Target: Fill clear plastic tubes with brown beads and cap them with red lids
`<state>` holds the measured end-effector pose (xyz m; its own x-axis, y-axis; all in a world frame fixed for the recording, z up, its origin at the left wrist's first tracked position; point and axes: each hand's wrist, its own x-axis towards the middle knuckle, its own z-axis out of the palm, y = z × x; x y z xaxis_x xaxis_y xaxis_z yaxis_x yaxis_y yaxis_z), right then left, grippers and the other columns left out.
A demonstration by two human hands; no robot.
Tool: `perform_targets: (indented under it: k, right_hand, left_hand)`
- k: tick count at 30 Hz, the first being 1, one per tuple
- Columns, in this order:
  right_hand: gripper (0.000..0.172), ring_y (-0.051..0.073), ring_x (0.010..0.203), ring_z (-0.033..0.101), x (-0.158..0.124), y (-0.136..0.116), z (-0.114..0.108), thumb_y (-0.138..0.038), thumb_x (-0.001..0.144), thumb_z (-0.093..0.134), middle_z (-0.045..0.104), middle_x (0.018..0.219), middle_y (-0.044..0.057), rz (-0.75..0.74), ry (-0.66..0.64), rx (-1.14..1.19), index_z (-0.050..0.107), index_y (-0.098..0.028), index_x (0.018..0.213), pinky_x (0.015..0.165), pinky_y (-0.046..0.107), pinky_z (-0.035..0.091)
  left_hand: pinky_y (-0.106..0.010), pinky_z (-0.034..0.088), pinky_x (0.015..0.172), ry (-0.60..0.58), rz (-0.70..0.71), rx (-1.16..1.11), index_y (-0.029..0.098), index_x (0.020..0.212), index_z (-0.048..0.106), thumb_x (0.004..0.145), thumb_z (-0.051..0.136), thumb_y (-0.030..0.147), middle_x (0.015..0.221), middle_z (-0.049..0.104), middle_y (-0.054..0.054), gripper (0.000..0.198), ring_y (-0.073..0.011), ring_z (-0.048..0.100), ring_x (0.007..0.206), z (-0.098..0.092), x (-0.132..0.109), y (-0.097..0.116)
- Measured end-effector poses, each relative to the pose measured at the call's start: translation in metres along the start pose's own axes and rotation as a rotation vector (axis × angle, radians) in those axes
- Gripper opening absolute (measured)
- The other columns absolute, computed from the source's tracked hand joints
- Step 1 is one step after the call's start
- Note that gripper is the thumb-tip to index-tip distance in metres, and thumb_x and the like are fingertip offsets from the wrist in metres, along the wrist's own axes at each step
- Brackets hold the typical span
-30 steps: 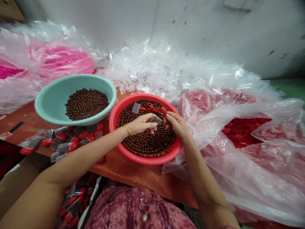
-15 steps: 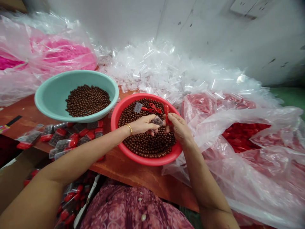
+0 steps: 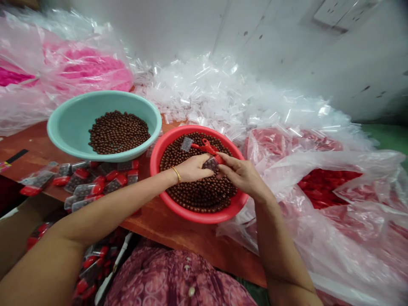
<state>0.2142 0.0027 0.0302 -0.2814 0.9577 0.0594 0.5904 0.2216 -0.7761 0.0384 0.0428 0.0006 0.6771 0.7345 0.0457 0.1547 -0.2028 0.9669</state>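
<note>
Above the red basin [image 3: 204, 217], my left hand [image 3: 194, 169] grips a small clear plastic container [image 3: 211, 164] filled with brown balls. The fingers of my right hand [image 3: 242, 174] close around a red cap [image 3: 219, 159] at the container's right end, cap and container touching. My fingertips partly hide both. Brown balls [image 3: 197, 195] fill the basin beneath my hands. On top of them lie a red scoop-like piece [image 3: 208, 146] and an empty clear container [image 3: 186, 144].
To the left stands a turquoise basin [image 3: 66, 127] with more brown balls. Capped containers [image 3: 84, 191] lie before it, and more fill a carton [image 3: 92, 263] below. Clear empties [image 3: 204, 89] are heaped behind. A plastic bag of red caps [image 3: 328, 182] is at right, a pink-filled bag [image 3: 86, 70] at back left.
My right hand has brought the red cap down and left onto the end of the container. My left hand stays nearly in place, still holding the container.
</note>
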Motion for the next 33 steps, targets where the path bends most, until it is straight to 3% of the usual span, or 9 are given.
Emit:
perform_targets:
  k: [5, 8, 13, 17, 22, 25, 29, 33]
  right_hand:
    - [0.04, 0.013, 0.049, 0.061, 0.003, 0.004, -0.007, -0.041, 0.065, 0.073, 0.07, 0.065, 0.002, 0.128, 0.001, 0.274, 0.073, -0.017, 0.097, 0.052, 0.027, 0.053]
    - [0.033, 0.014, 0.049, 0.06, 0.003, 0.006, 0.0, -0.039, 0.061, 0.076, 0.071, 0.063, 0.002, 0.097, 0.11, 0.299, 0.075, -0.019, 0.087, 0.05, 0.028, 0.052]
    - [0.025, 0.021, 0.071, 0.069, -0.006, 0.003, 0.014, -0.039, 0.074, 0.065, 0.074, 0.087, 0.006, -0.155, 0.348, -0.091, 0.074, -0.024, 0.092, 0.068, 0.033, 0.057]
    - [0.033, 0.019, 0.074, 0.069, -0.014, 0.001, 0.023, -0.034, 0.087, 0.049, 0.073, 0.091, 0.01, -0.354, 0.35, -0.417, 0.068, -0.018, 0.109, 0.069, 0.03, 0.057]
    - [0.036, 0.018, 0.062, 0.066, -0.022, 0.002, 0.037, -0.028, 0.09, 0.043, 0.073, 0.079, 0.012, -0.401, 0.362, -0.531, 0.064, -0.01, 0.114, 0.061, 0.027, 0.055]
    - [0.033, 0.016, 0.057, 0.064, -0.026, 0.003, 0.034, -0.032, 0.089, 0.045, 0.072, 0.072, 0.009, -0.33, 0.359, -0.444, 0.068, -0.014, 0.106, 0.058, 0.027, 0.053]
    - [0.031, 0.015, 0.055, 0.062, -0.021, 0.003, 0.02, -0.04, 0.089, 0.046, 0.066, 0.061, 0.002, -0.196, 0.349, -0.185, 0.07, -0.021, 0.093, 0.057, 0.028, 0.052]
    - [0.045, 0.019, 0.085, 0.063, 0.005, 0.003, 0.014, -0.054, 0.085, 0.044, 0.067, 0.102, 0.007, -0.19, 0.364, -0.048, 0.062, -0.022, 0.112, 0.075, 0.033, 0.052]
  left_hand:
    - [-0.019, 0.035, 0.054, 0.006, 0.067, 0.028, 0.014, 0.078, 0.054, 0.063, 0.057, 0.015, 0.064, 0.048, 0.005, 0.016, -0.0078, 0.044, 0.059, 0.001, -0.001, -0.005]
    - [-0.019, 0.035, 0.053, 0.02, 0.057, -0.01, 0.014, 0.074, 0.053, 0.06, 0.059, 0.016, 0.063, 0.047, 0.006, 0.014, -0.0072, 0.043, 0.058, 0.001, -0.001, -0.004]
    - [-0.018, 0.034, 0.047, -0.003, -0.057, -0.241, 0.013, 0.077, 0.052, 0.064, 0.062, 0.02, 0.056, 0.044, 0.008, 0.018, -0.0047, 0.04, 0.049, 0.0, -0.004, 0.006]
    - [-0.018, 0.035, 0.04, -0.042, -0.15, -0.313, 0.013, 0.079, 0.051, 0.062, 0.061, 0.017, 0.054, 0.043, 0.009, 0.02, -0.0041, 0.039, 0.042, -0.001, -0.005, 0.009]
    - [-0.015, 0.033, 0.041, -0.036, -0.101, -0.286, 0.012, 0.077, 0.053, 0.058, 0.059, 0.011, 0.054, 0.045, 0.009, 0.02, -0.003, 0.04, 0.044, 0.001, -0.006, 0.004]
    - [-0.015, 0.032, 0.045, -0.062, -0.054, -0.286, 0.011, 0.072, 0.054, 0.057, 0.061, 0.012, 0.054, 0.047, 0.008, 0.017, -0.0025, 0.04, 0.047, 0.001, -0.007, 0.006]
    - [-0.018, 0.032, 0.045, -0.132, -0.068, -0.235, 0.013, 0.078, 0.054, 0.058, 0.064, 0.019, 0.053, 0.048, 0.008, 0.023, -0.0049, 0.042, 0.046, -0.001, -0.006, 0.01]
    - [-0.019, 0.033, 0.047, -0.17, -0.048, -0.186, 0.014, 0.075, 0.051, 0.058, 0.066, 0.022, 0.055, 0.047, 0.008, 0.024, -0.0068, 0.043, 0.048, -0.003, -0.005, 0.006]
